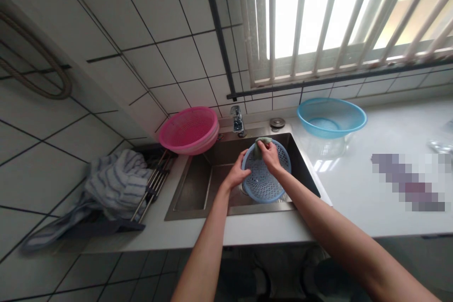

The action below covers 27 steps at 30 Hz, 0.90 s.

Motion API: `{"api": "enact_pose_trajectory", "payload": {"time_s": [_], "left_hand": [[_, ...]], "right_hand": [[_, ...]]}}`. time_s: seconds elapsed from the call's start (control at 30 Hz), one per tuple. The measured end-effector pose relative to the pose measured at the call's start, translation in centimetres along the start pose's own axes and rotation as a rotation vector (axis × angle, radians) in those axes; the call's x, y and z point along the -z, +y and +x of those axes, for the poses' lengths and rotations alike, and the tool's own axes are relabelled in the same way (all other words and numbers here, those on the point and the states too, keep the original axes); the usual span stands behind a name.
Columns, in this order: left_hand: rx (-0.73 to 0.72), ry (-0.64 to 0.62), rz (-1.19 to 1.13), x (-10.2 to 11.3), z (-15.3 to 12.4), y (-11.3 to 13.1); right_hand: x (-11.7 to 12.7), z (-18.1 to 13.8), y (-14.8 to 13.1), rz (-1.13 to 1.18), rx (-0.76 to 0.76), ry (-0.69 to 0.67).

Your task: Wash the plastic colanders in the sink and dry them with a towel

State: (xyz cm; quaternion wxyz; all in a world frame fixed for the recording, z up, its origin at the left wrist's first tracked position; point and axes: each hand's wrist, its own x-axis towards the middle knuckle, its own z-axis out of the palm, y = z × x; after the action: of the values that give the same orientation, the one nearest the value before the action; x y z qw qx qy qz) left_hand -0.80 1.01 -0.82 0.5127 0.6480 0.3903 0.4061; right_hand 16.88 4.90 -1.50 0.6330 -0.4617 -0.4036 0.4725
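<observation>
A light blue colander (264,181) with a perforated bottom is held tilted over the right part of the steel sink (191,193), its inside facing me. My left hand (239,172) grips its left rim, thumb inside and fingers around the outer edge. My right hand (269,155) is closed on a greenish cloth (261,145), pressed at the colander's far rim. Part of the cloth is hidden by the fingers. Behind the sink stands a chrome faucet (237,120); I cannot tell whether water runs from it.
Pink baskets (189,130) rest at the sink's back left corner. A clear blue basin (331,118) stands on the white counter (354,198) to the right. A round metal sink strainer (277,122) lies behind the sink. Left, a striped cloth (116,184) drapes over a metal rack (154,184).
</observation>
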Motion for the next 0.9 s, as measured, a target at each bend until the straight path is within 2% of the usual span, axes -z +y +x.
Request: {"api": "enact_pose_trajectory", "payload": {"time_s": [0.07, 0.17, 0.27, 0.33, 0.43, 0.57, 0.63, 0.7, 0.8, 0.83, 0.9], "left_hand": [[0.036, 0.005, 0.019, -0.1, -0.1, 0.2], [0.114, 0.072, 0.015, -0.1, -0.5, 0.6], [0.125, 0.151, -0.078, -0.3, -0.8, 1.2], [0.12, 0.152, -0.117, -0.4, -1.0, 1.4], [0.099, 0.075, -0.074, -0.2, -1.0, 1.5], [0.024, -0.064, -0.042, 0.2, -0.8, 1.2], [0.003, -0.096, -0.036, 0.4, -0.8, 1.1], [0.014, -0.105, -0.038, 0.5, -0.9, 1.0], [0.051, -0.056, -0.045, 0.6, -1.0, 1.0], [0.055, -0.031, -0.043, 0.6, -0.9, 1.0], [0.049, 0.009, -0.037, 0.4, -0.8, 1.2]], "right_hand": [[-0.1, -0.3, 0.0, 0.04, -0.057, -0.096], [-0.7, -1.5, -0.1, 0.029, -0.124, -0.318], [-1.4, -2.7, -0.2, 0.021, -0.2, -0.516], [-1.5, -3.0, -0.1, 0.019, -0.241, -0.607], [-1.1, -2.2, 0.2, -0.024, -0.181, -0.58], [0.0, 0.0, 0.4, 0.026, -0.138, -0.255], [0.3, 0.3, 0.4, 0.053, -0.149, -0.174], [0.4, -0.2, 0.3, 0.011, -0.141, -0.297], [0.0, -1.6, 0.0, -0.092, -0.116, -0.641], [-0.1, -1.9, -0.1, -0.106, -0.105, -0.699], [-0.2, -2.0, -0.4, -0.097, -0.071, -0.653]]}}
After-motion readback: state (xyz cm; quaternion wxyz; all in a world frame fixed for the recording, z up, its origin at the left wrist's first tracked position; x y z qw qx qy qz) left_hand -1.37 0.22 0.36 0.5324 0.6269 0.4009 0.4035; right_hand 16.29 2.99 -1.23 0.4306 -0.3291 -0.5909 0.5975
